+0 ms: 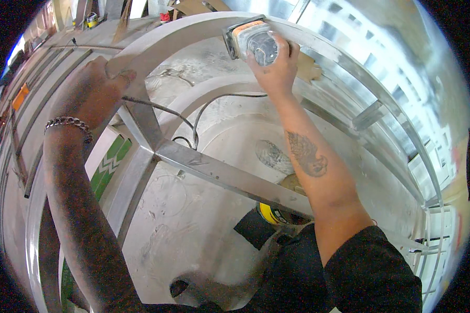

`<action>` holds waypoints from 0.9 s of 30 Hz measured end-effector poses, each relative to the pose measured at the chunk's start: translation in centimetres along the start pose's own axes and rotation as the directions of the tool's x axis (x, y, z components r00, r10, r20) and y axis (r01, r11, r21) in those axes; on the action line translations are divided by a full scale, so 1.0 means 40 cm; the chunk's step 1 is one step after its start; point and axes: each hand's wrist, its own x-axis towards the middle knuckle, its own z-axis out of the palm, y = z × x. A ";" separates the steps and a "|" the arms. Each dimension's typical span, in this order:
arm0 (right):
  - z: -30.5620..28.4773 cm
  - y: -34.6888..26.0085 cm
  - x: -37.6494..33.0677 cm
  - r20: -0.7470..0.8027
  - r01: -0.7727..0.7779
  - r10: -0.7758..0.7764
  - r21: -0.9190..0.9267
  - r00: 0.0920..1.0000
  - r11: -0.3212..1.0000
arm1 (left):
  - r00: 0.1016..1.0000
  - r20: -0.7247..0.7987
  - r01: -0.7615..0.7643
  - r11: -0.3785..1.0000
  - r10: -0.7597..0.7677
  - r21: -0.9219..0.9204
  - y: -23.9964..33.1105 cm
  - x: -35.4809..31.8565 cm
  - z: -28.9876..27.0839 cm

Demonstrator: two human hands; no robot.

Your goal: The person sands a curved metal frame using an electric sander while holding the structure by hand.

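Note:
My right hand (pixel 278 70) is wrapped over the top of an electric sander (pixel 257 43), a black and orange tool with a flat square pad. The pad's edge rests against the inner side of a curved grey metal frame (pixel 177 32), near the top of its arc. On the left, my left hand (pixel 91 88) is closed round the same frame where the arc bends down; its fingers are partly hidden. A black cable (pixel 164 109) loops below the arc, over the lower bars.
A straight crossbar (pixel 219 175) of the frame spans the space before me. On the dusty floor below are a yellow and black container (pixel 270 213) and a dark square sheet (pixel 253 229). Long metal bars (pixel 42 78) lie at the left, near a green and white panel (pixel 107 164).

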 end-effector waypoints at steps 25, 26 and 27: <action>0.002 -0.105 0.018 0.069 0.258 -0.290 0.298 0.954 0.919 | 0.998 -0.032 -0.057 0.994 0.060 0.092 -0.024 0.022 0.020; 0.003 -0.108 0.018 0.067 0.267 -0.304 0.323 0.950 0.908 | 0.998 -0.011 -0.062 0.992 0.063 0.107 -0.022 0.021 0.017; 0.003 -0.112 0.018 0.067 0.267 -0.304 0.324 0.950 0.908 | 0.998 0.010 -0.068 0.990 0.067 0.122 -0.020 0.019 0.015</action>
